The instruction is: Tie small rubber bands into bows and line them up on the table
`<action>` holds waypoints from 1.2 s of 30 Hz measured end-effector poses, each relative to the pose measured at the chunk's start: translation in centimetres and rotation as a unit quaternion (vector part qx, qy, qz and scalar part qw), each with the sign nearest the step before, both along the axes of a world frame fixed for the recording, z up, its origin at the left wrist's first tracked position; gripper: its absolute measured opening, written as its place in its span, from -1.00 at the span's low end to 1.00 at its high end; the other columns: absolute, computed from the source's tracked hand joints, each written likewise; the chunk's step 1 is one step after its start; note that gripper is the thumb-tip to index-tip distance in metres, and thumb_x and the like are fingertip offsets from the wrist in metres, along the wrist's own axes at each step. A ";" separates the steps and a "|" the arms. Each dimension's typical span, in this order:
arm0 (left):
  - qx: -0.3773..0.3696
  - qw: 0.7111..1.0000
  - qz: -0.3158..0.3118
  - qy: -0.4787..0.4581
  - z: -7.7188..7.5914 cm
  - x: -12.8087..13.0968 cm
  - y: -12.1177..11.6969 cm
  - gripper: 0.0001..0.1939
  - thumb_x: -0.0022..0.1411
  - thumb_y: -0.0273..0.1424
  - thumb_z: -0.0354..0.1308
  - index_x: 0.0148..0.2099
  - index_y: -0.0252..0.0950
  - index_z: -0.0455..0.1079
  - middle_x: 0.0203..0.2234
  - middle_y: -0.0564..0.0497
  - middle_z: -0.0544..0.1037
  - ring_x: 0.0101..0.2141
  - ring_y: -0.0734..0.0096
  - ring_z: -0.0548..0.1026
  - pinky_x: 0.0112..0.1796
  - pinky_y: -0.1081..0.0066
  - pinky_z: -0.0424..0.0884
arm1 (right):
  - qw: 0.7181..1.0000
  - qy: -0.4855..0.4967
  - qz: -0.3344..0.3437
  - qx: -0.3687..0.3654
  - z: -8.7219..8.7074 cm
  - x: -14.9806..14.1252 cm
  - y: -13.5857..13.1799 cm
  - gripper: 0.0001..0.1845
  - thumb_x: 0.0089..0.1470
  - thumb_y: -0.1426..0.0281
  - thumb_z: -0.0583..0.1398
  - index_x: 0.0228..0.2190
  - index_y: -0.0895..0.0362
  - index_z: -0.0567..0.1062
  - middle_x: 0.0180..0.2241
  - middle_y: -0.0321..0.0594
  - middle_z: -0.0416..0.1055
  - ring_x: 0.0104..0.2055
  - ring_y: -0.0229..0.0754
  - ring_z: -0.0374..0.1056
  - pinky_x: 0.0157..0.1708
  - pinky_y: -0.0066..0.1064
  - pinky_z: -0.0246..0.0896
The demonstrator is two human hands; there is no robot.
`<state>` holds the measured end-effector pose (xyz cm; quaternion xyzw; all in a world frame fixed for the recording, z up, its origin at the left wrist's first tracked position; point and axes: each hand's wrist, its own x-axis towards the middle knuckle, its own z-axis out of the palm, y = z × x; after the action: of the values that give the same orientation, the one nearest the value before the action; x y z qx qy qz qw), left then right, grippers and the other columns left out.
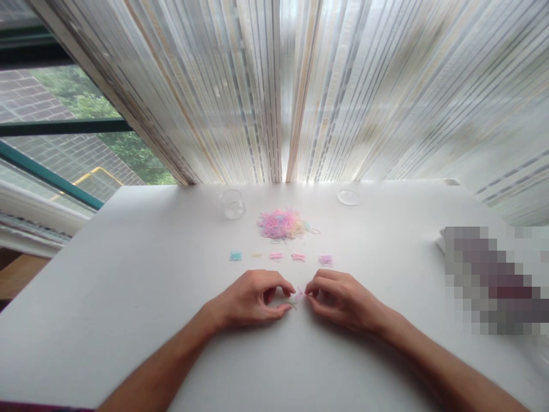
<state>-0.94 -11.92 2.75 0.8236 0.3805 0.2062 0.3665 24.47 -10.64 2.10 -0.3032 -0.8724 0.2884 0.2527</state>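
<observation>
Between my hands lie a few thin pastel pieces, too small for me to tell their kind. My left hand (257,297) rests on the white table with thumb and forefinger apart, beside a greenish piece (293,305). The fingertips of my right hand (338,294) pinch at a pink-purple piece (299,294). Beyond them runs a row of small groups: turquoise (235,256), pale yellow (256,255), pink (276,256), another pink (298,257) and purple (325,260). Behind the row is a mixed pastel heap (282,224).
A clear round container (233,205) stands at the back left of the table (128,274), and a clear round lid (348,197) lies at the back right. A pixelated object (493,280) is at the right. Striped curtains (283,91) hang along the far edge.
</observation>
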 end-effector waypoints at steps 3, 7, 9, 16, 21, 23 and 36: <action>0.019 1.000 0.011 -0.016 -0.1 0.3 -0.1 -0.77 0.17 -0.36 0.31 -0.10 -0.27 0.54 -0.35 0.01 0.63 -0.49 0.49 0.41 -0.41 0.48 0.36 | 1.000 0.009 -0.002 -0.005 0.1 -0.2 -0.2 -0.89 0.17 0.47 0.19 -0.32 0.11 0.55 -0.42 -0.23 0.47 -0.44 -0.27 0.35 -0.44 -0.48 0.24; 0.039 0.998 0.011 -0.037 -0.3 0.7 -0.2 -0.87 0.23 -0.40 0.27 -0.16 -0.27 0.56 -0.38 0.02 0.64 -0.52 0.51 0.39 -0.44 0.49 0.33 | 1.000 0.026 -0.001 -0.007 0.0 -0.5 -0.4 -0.88 0.17 0.46 0.19 -0.33 0.10 0.55 -0.43 -0.24 0.48 -0.45 -0.28 0.35 -0.46 -0.49 0.24; 0.045 0.998 0.009 -0.050 -0.3 0.7 -0.2 -0.90 0.28 -0.41 0.23 -0.18 -0.27 0.56 -0.39 0.02 0.64 -0.52 0.52 0.38 -0.45 0.49 0.31 | 0.999 0.036 -0.005 0.003 -0.1 -0.5 -0.4 -0.88 0.17 0.47 0.19 -0.33 0.10 0.55 -0.44 -0.24 0.48 -0.46 -0.28 0.34 -0.47 -0.50 0.24; 0.066 0.995 0.034 -0.062 -0.4 0.6 0.1 -0.90 0.31 -0.42 0.22 -0.19 -0.28 0.57 -0.41 0.01 0.61 -0.54 0.54 0.32 -0.47 0.50 0.28 | 0.996 0.062 -0.030 0.060 -0.4 -0.6 -0.2 -0.89 0.19 0.48 0.18 -0.34 0.12 0.52 -0.47 -0.26 0.44 -0.48 -0.29 0.33 -0.47 -0.49 0.24; 0.094 0.990 0.063 -0.081 -0.8 0.6 0.3 -0.91 0.27 -0.47 0.24 -0.21 -0.28 0.58 -0.34 -0.03 0.62 -0.51 0.54 0.37 -0.46 0.51 0.31 | 0.992 0.064 -0.050 0.092 -0.6 -0.7 -0.1 -0.89 0.22 0.47 0.16 -0.34 0.11 0.49 -0.47 -0.27 0.43 -0.50 -0.30 0.31 -0.47 -0.48 0.26; 0.103 0.988 0.072 -0.086 -0.8 0.6 0.3 -0.91 0.26 -0.48 0.25 -0.21 -0.28 0.59 -0.33 -0.04 0.61 -0.52 0.55 0.36 -0.47 0.51 0.32 | 0.992 0.063 -0.057 0.098 -0.6 -0.7 -0.1 -0.88 0.23 0.47 0.15 -0.34 0.10 0.48 -0.48 -0.27 0.42 -0.50 -0.30 0.31 -0.47 -0.48 0.26; 0.177 0.978 0.075 -0.085 -0.8 0.9 0.5 -0.90 0.24 -0.53 0.26 -0.22 -0.26 0.58 -0.36 0.01 0.60 -0.45 0.52 0.49 -0.39 0.53 0.41 | 0.988 0.090 -0.067 0.110 -0.7 -0.9 0.0 -0.90 0.20 0.52 0.18 -0.33 0.11 0.46 -0.49 -0.31 0.38 -0.50 -0.31 0.29 -0.47 -0.50 0.24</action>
<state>-0.05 -11.38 1.92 0.8243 0.3661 0.3659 0.2295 23.61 -10.68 1.37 -0.3043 -0.8503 0.1989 0.3805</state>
